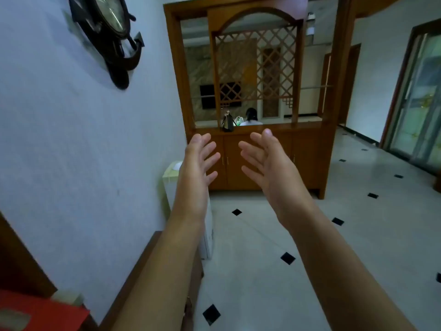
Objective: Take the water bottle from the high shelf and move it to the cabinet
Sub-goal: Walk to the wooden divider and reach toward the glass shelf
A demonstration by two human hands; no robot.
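A pale water bottle [310,24] stands on a glass shelf high in the right bay of a wooden divider cabinet [260,163] straight ahead. Both of my arms are stretched forward at chest height, far below the bottle. My left hand [198,161] and my right hand [265,158] face each other with fingers spread and hold nothing. They overlap the cabinet's lower doors in the picture but are well short of them.
A black handbag [228,123] sits on the cabinet's counter, and a seated person [251,118] shows behind the lattice. A white water dispenser [174,185] stands by the left wall under a dark wall clock [112,32]. Tiled floor stretches right toward glass doors [417,103].
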